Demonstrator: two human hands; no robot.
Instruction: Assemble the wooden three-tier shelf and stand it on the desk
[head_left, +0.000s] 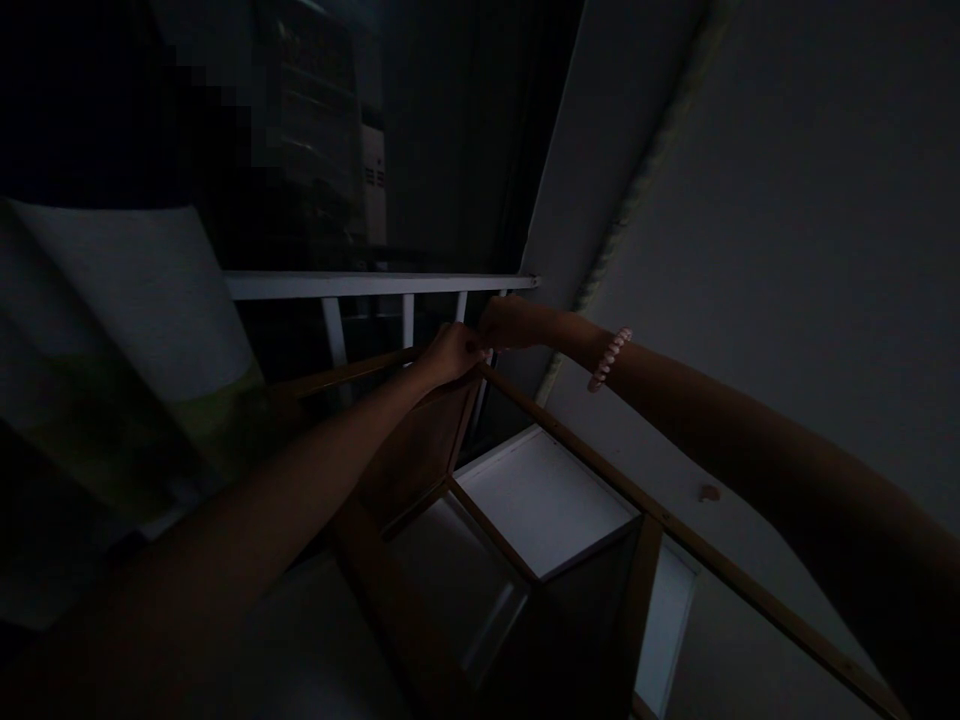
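Observation:
My left hand [452, 352] and my right hand [510, 322] meet at the far corner of a wooden frame [592, 455]. Fingers of both hands are bent and pinched together, almost touching. Whatever lies between the fingertips is too small and dark to make out. Around my right wrist is a beaded bracelet [610, 359]. Just under the hands stands a brown wooden panel [424, 440], and behind them runs a white railing [375, 286].
A curtain [142, 300] hangs at the left. The dark window [450, 130] is beyond the railing. A pale wall [810, 250] rises on the right, with a small hook-like thing [709, 493] on it. White panels [544, 495] show inside the wooden frame. The light is very dim.

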